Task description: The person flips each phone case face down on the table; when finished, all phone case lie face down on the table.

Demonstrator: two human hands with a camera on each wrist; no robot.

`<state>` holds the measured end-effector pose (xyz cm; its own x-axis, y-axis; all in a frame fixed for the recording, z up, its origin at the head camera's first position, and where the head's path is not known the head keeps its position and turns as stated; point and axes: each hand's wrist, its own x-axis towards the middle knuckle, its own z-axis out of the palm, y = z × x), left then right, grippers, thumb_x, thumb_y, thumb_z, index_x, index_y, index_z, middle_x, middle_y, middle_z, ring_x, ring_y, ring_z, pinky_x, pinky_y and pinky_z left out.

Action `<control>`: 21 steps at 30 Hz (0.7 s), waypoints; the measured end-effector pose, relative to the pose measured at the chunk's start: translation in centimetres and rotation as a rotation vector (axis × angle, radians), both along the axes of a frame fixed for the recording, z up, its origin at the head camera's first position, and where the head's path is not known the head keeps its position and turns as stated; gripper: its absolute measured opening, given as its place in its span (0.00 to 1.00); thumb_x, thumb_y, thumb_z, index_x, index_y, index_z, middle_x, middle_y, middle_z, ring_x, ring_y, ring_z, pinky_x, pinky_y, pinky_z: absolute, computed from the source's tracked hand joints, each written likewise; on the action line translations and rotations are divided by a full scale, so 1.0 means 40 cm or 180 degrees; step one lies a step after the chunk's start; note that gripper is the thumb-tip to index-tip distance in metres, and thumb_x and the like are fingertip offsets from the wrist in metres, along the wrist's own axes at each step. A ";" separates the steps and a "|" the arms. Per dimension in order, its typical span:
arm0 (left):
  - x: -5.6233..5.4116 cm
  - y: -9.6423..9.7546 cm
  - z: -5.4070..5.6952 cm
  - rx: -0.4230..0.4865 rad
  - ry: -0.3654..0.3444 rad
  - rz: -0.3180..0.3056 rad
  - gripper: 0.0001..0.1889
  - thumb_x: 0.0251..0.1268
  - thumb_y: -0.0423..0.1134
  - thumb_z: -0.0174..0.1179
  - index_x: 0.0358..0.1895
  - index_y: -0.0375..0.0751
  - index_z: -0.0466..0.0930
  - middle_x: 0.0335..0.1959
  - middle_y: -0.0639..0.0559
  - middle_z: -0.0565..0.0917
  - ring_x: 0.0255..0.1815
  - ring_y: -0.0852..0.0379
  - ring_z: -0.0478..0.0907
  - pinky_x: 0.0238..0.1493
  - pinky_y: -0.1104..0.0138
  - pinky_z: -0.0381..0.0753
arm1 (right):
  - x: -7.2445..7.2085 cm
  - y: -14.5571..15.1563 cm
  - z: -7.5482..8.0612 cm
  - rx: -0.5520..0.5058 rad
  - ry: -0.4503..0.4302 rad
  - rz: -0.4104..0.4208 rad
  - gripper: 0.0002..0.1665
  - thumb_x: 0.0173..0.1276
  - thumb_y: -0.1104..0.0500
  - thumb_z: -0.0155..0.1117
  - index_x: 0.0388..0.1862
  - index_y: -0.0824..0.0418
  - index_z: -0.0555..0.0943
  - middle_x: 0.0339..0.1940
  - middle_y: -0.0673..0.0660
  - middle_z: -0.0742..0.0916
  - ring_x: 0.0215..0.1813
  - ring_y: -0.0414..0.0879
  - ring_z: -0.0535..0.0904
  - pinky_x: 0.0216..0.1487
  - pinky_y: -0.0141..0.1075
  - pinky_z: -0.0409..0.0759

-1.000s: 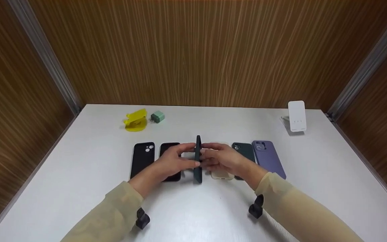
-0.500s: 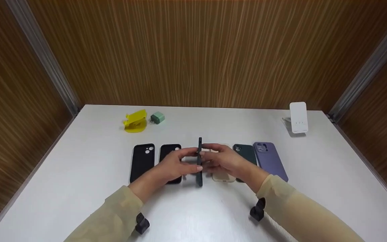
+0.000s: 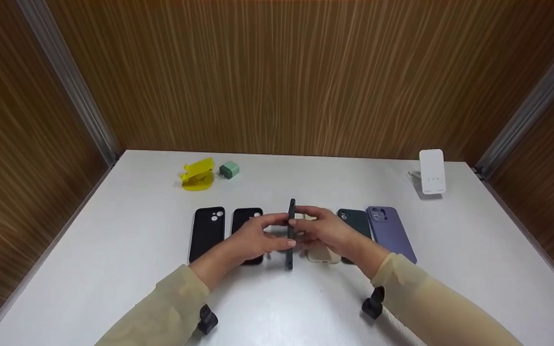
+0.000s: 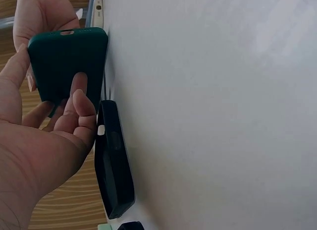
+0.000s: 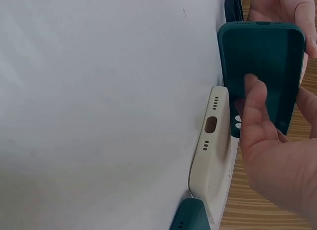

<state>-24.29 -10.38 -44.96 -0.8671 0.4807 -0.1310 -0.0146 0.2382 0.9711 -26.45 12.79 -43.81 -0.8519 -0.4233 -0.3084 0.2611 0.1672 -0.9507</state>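
A dark teal phone case (image 3: 290,262) stands on its long edge between the two hands, nearly edge-on to the head camera. My left hand (image 3: 248,238) grips it from the left, thumb and index finger at its upper edge; other fingers lie against its outer back (image 4: 67,54) in the left wrist view. From the right, my right hand (image 3: 332,233) holds it too, several fingertips against the hollow inside (image 5: 262,49). Beneath the left hand lies a black case (image 3: 245,214), partly covered. A cream case (image 3: 324,255) is partly hidden under the right hand.
Another black case (image 3: 207,233) lies at the row's left end. A dark green case (image 3: 356,223) and a purple one (image 3: 392,235) lie at its right. Farther back are a yellow stand (image 3: 198,175), a mint charger plug (image 3: 229,169) and a white stand (image 3: 432,172).
The teal case has turned slightly, from showing a sliver of its side to almost edge-on. Both hands keep their hold, and the head view has shifted a little.
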 end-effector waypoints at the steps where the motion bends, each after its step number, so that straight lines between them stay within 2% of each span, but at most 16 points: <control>1: 0.000 0.000 0.001 -0.0012 -0.0009 -0.0002 0.39 0.65 0.49 0.77 0.78 0.52 0.73 0.74 0.47 0.74 0.61 0.49 0.84 0.58 0.57 0.84 | 0.000 0.001 0.000 0.0004 0.0011 -0.0010 0.39 0.78 0.54 0.68 0.82 0.59 0.67 0.64 0.68 0.85 0.58 0.58 0.87 0.59 0.51 0.85; 7: 0.001 -0.001 0.003 -0.0025 0.0013 -0.0019 0.39 0.65 0.49 0.77 0.78 0.51 0.73 0.75 0.46 0.74 0.62 0.48 0.84 0.57 0.58 0.84 | 0.002 -0.003 0.001 -0.0062 -0.0009 -0.0127 0.39 0.77 0.56 0.68 0.82 0.59 0.67 0.61 0.69 0.86 0.53 0.56 0.89 0.53 0.46 0.87; 14: 0.001 -0.002 -0.003 0.0022 -0.0002 -0.0052 0.39 0.67 0.48 0.76 0.79 0.50 0.71 0.73 0.46 0.75 0.62 0.47 0.84 0.56 0.59 0.84 | 0.009 -0.015 0.010 -0.0159 -0.0164 -0.0291 0.41 0.76 0.60 0.69 0.84 0.59 0.65 0.61 0.70 0.85 0.41 0.50 0.91 0.44 0.39 0.89; 21: -0.003 0.001 0.000 -0.0009 0.0029 -0.0077 0.39 0.66 0.50 0.76 0.79 0.51 0.72 0.72 0.47 0.76 0.62 0.48 0.84 0.56 0.58 0.84 | 0.013 -0.014 0.019 -0.0151 -0.0152 -0.0373 0.41 0.77 0.62 0.67 0.84 0.57 0.64 0.60 0.70 0.86 0.38 0.48 0.91 0.42 0.38 0.89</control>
